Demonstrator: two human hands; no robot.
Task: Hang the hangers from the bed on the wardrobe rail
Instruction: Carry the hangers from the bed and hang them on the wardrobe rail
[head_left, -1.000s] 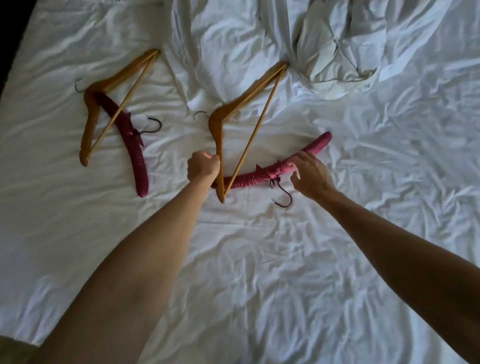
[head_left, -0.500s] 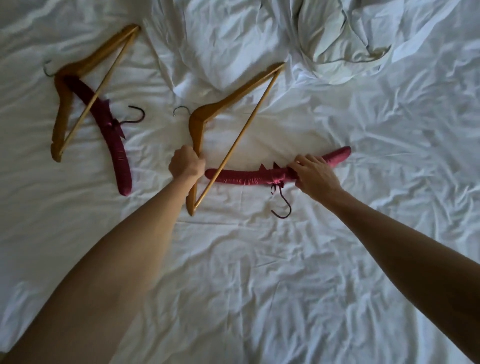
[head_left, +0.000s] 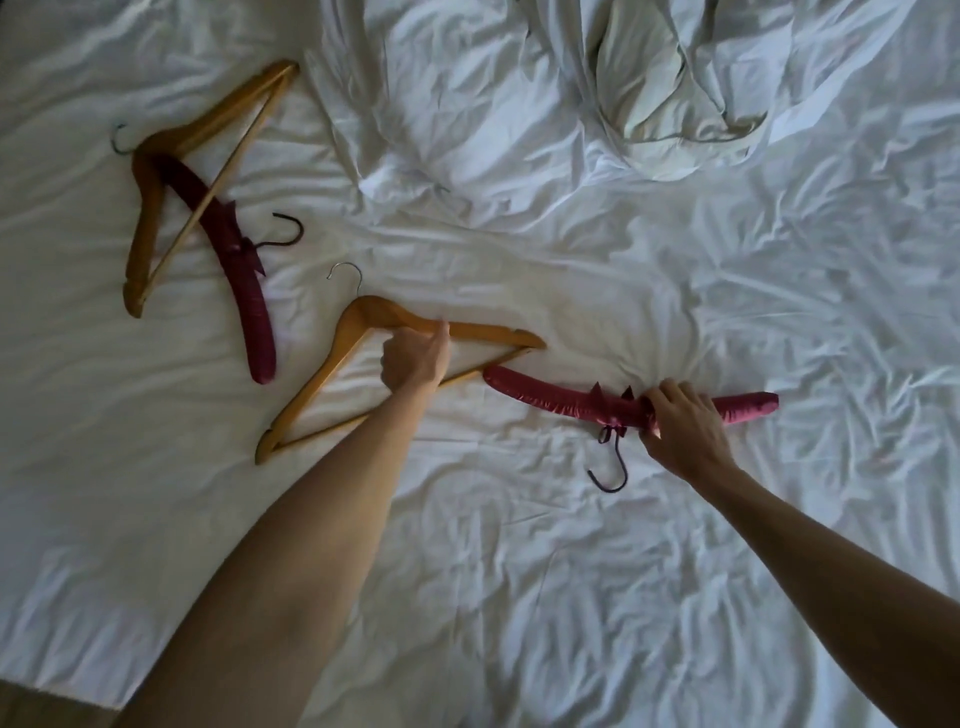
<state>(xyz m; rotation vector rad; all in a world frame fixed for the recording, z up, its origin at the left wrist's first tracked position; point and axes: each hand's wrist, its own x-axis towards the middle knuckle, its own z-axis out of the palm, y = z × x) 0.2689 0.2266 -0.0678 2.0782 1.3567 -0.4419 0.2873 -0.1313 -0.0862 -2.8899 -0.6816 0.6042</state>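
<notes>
Several hangers lie on the white bed sheet (head_left: 493, 571). My left hand (head_left: 413, 361) is closed around the upper arm of a wooden hanger (head_left: 332, 358), whose metal hook points away from me. My right hand (head_left: 680, 428) grips a padded crimson satin hanger (head_left: 550, 392) just right of its bow, the dark hook pointing toward me. At the far left a second wooden hanger (head_left: 150, 208) lies across a second crimson padded hanger (head_left: 244, 291). No wardrobe rail is in view.
A crumpled white duvet with a bunched cream pillow (head_left: 660, 109) fills the top of the bed. A strip of wooden floor (head_left: 47, 709) shows at the bottom left corner, past the mattress edge.
My left hand has swung the wooden hanger round and pulled it off the crimson one, so the two no longer overlap. My right hand has closed fully on the crimson hanger.
</notes>
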